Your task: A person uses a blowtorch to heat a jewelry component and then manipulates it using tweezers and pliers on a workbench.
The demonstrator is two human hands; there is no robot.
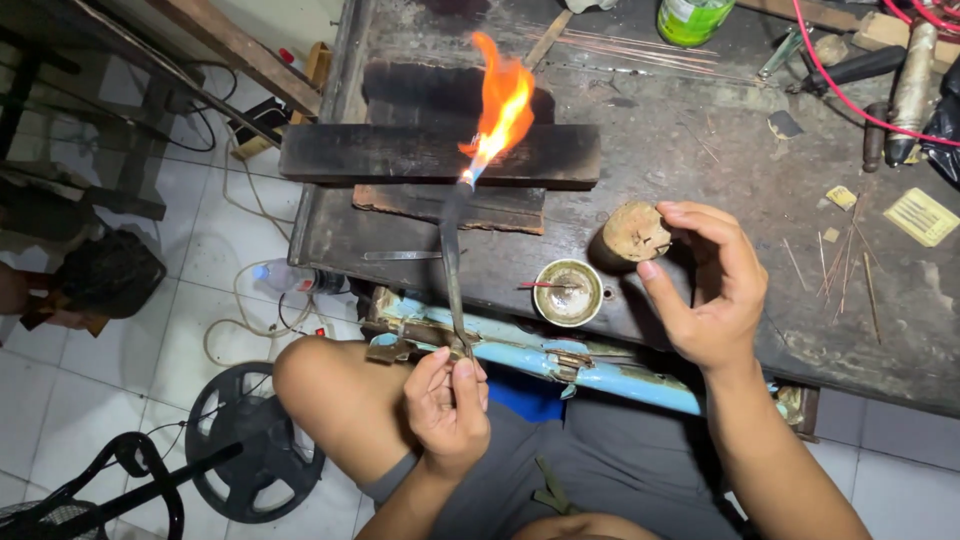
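My left hand (pixel 448 398) grips the lower end of a thin dark torch (pixel 449 250) above my knee. An orange flame (pixel 500 110) burns from its tip over a charred wooden block (pixel 400 152). My right hand (pixel 712 285) holds a short round wooden stub (pixel 634 232) between thumb and fingers, just above the bench. A small round metal bowl (pixel 568 292) with a thin red-tipped stick in it sits between my two hands.
The dark workbench (pixel 700 150) carries thin metal rods (pixel 640 50), a green bottle (pixel 692 18), tools and a red hose (pixel 840 95) at the back right. A blue pipe (pixel 600 370) runs along its front edge. On the tiled floor to the left lie a black fan base (pixel 250 440) and cables.
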